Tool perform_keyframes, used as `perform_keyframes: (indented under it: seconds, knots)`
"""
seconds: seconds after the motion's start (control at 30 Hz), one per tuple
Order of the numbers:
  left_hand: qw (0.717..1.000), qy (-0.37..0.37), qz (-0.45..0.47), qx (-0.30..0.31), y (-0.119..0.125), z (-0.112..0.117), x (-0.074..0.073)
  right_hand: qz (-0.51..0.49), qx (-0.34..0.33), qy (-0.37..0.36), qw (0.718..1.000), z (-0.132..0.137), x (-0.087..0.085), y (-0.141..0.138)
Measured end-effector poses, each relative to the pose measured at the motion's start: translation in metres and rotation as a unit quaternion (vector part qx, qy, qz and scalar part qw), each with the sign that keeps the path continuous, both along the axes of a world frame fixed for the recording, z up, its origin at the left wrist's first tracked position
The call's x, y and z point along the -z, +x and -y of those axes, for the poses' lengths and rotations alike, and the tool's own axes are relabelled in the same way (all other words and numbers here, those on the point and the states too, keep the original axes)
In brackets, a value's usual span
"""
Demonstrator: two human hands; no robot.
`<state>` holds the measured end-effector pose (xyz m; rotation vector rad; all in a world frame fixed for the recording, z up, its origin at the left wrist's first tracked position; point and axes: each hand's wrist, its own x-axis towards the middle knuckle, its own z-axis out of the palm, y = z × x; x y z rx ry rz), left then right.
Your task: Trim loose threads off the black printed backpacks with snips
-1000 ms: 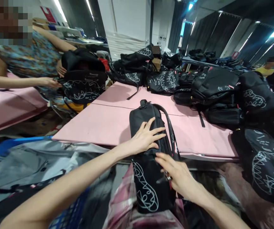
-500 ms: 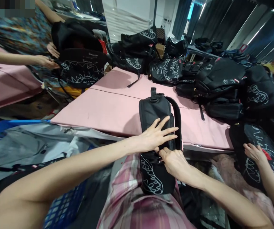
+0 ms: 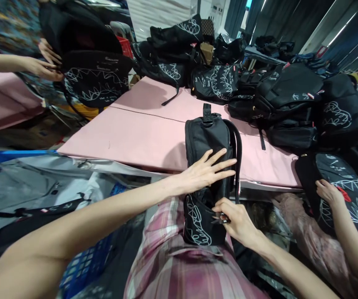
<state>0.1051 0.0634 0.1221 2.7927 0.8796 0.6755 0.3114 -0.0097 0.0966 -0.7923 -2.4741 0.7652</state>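
A black backpack (image 3: 208, 139) with white scribble print on its lower part stands on its side, partly across my lap and against the pink table. My left hand (image 3: 205, 172) lies across its middle, fingers spread and stretched out. Just below, my right hand (image 3: 236, 218) is closed around small dark thread snips (image 3: 219, 219), whose pointed tips face left beside the bag's printed pocket. My fingers partly hide the snips. A shoulder strap (image 3: 238, 151) curves along the bag's right side, and a grab loop (image 3: 207, 110) sticks up at its top.
More black printed backpacks (image 3: 287, 91) are heaped along the pink table's (image 3: 129, 128) back and right. A co-worker at the left holds an open backpack (image 3: 96, 79); another's hand (image 3: 330, 193) rests on one at the right. Grey bags lie over a blue basket (image 3: 83, 259).
My right hand has shifted slightly right and down, away from the bag's seam, and the snips now show in it. My left hand stays spread on the bag. The camera view has tilted slightly.
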Motion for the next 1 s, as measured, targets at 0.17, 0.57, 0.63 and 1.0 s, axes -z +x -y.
perform_keyframes:
  seconds: [0.17,0.57,0.63,1.0]
  knots:
    - [0.923,-0.291,0.184,-0.170,-0.012,0.053,-0.022,-0.019,0.013,0.047,0.999,0.004,0.010,0.013]
    - [0.324,-0.783,0.473,-0.242,0.046,0.105,0.039,0.041,-0.002,0.223,0.974,0.028,0.018,0.030]
    - [0.310,-0.764,0.515,-0.233,0.050,0.106,0.041,0.076,-0.024,0.251,0.965,0.029,0.017,0.037]
    - [0.413,-0.771,0.437,-0.210,0.048,0.112,0.050,0.071,0.006,0.255,0.964,0.026,0.021,0.048]
